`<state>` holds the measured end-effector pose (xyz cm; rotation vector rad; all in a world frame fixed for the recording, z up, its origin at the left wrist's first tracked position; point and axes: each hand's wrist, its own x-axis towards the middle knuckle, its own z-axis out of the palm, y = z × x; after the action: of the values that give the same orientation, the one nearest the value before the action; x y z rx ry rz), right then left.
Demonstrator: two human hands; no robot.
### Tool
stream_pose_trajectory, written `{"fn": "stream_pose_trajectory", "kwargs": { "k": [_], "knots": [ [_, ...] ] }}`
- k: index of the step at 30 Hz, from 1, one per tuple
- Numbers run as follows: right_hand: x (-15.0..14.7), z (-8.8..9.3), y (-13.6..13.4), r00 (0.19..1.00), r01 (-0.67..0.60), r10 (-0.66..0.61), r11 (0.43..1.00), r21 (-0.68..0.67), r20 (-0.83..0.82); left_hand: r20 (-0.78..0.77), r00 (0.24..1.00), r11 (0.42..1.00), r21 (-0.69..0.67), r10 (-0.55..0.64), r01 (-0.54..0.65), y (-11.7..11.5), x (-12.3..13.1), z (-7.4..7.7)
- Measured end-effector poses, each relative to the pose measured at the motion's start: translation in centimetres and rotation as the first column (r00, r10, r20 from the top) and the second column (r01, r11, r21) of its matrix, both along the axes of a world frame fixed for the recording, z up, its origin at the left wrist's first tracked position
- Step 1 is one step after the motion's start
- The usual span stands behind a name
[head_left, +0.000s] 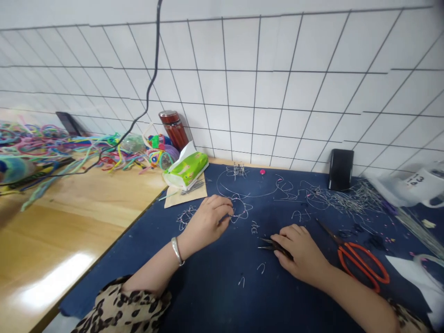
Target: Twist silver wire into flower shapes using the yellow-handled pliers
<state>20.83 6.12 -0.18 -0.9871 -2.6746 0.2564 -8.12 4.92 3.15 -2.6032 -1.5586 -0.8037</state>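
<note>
My right hand (300, 252) is wrapped round small dark-handled pliers (266, 244), whose slim jaws stand apart and point left. The fingers of my left hand (211, 217) are curled together at the left edge of a flower-shaped wire loop (243, 209) with pink beads. What lies between those fingertips is hidden. A small bent wire piece (254, 227) lies between the hands. Nearer me are two short wire hooks, one (261, 268) close to the plier tips and another (242, 281) lower. Behind my left wrist sits a second wire shape (186, 217).
Orange-handled scissors (364, 263) lie right of my right hand. Behind are a wire pile (354, 199), a black phone (341, 169), a white mug (421, 185) and a standing wire crown (238, 170). A green tissue pack (187, 170) and red-brown flask (174, 129) stand back left.
</note>
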Motion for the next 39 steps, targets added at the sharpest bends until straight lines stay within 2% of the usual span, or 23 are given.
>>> {"fn": "stream_pose_trajectory", "kwargs": {
  "k": [6,12,15,17,19,21,23,28,31,34,36,39],
  "knots": [
    [0.0,-0.2,-0.3,1.000,0.020,-0.020,1.000,0.022,0.001,0.040,0.993,0.994,0.001,-0.108,0.108,-1.9,2.3,0.1],
    [0.0,-0.2,-0.7,0.997,0.040,-0.036,0.998,0.055,-0.068,0.070,0.985,0.987,0.036,-0.159,0.157,-2.6,3.1,0.0],
    [-0.2,0.4,-1.2,0.983,0.044,-0.043,0.999,0.005,-0.177,0.096,0.981,0.985,0.051,-0.168,0.164,-2.8,3.4,0.0],
    [-0.4,0.9,-1.7,0.961,0.035,-0.062,0.994,-0.107,-0.268,0.120,0.978,0.985,0.052,-0.171,0.166,-3.1,3.8,-0.1],
    [-0.6,1.4,-2.4,0.922,-0.002,-0.111,0.957,-0.291,-0.371,0.146,0.973,0.984,0.041,-0.177,0.173,-3.4,4.5,-0.3],
    [-0.8,1.8,-3.0,0.876,-0.049,-0.214,0.852,-0.521,-0.432,0.161,0.967,0.980,0.023,-0.198,0.197,-3.9,5.2,-0.5],
    [-0.9,1.9,-3.5,0.840,-0.099,-0.283,0.759,-0.644,-0.463,0.169,0.959,0.973,0.002,-0.226,0.229,-4.3,5.9,-0.7],
    [-1.0,1.6,-3.7,0.802,-0.135,-0.343,0.694,-0.707,-0.489,0.204,0.943,0.955,-0.084,-0.262,0.283,-4.8,6.7,-1.1],
    [-1.0,1.4,-3.5,0.783,-0.161,-0.383,0.636,-0.755,-0.489,0.236,0.931,0.946,-0.101,-0.278,0.308,-4.9,6.7,-1.1],
    [-1.0,1.4,-3.4,0.762,-0.191,-0.405,0.605,-0.773,-0.505,0.302,0.909,0.937,-0.110,-0.288,0.333,-5.0,6.5,-0.9],
    [-0.9,1.4,-3.4,0.754,-0.199,-0.417,0.592,-0.781,-0.508,0.374,0.892,0.939,-0.127,-0.253,0.319,-5.0,6.4,-0.8],
    [-0.8,1.3,-3.3,0.744,-0.211,-0.428,0.577,-0.789,-0.512,0.486,0.865,0.953,-0.180,-0.129,0.243,-5.0,6.1,-0.7]
  ]
}}
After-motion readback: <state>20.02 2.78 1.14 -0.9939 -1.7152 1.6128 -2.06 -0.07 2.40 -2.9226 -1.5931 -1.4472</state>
